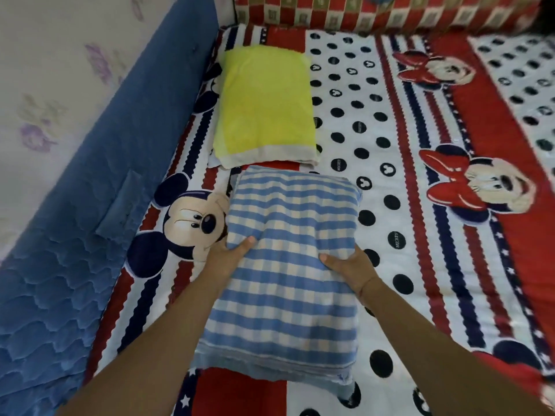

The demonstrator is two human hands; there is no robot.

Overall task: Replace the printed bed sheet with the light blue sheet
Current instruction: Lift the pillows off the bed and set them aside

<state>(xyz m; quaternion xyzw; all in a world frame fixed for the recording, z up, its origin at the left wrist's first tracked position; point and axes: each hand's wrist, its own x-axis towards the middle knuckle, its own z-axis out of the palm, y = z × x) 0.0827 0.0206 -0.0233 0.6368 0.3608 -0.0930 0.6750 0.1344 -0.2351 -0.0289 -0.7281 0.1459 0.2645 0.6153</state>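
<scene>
The printed bed sheet (390, 121), red, white and navy with cartoon mice and black dots, covers the whole bed. A blue-and-white checked pillow (288, 295) lies on it near me. My left hand (229, 255) grips the pillow's left side, thumb on top. My right hand (348, 265) grips its right side, thumb pressed into the fabric. Both forearms reach in from the bottom of the view. No light blue sheet is in view.
A yellow pillow with a pale border (264, 106) lies just beyond the checked one. A red-and-gold checked bolster (390, 10) runs along the far edge. A blue quilted headboard (90, 205) and a floral wall (45, 85) stand at the left.
</scene>
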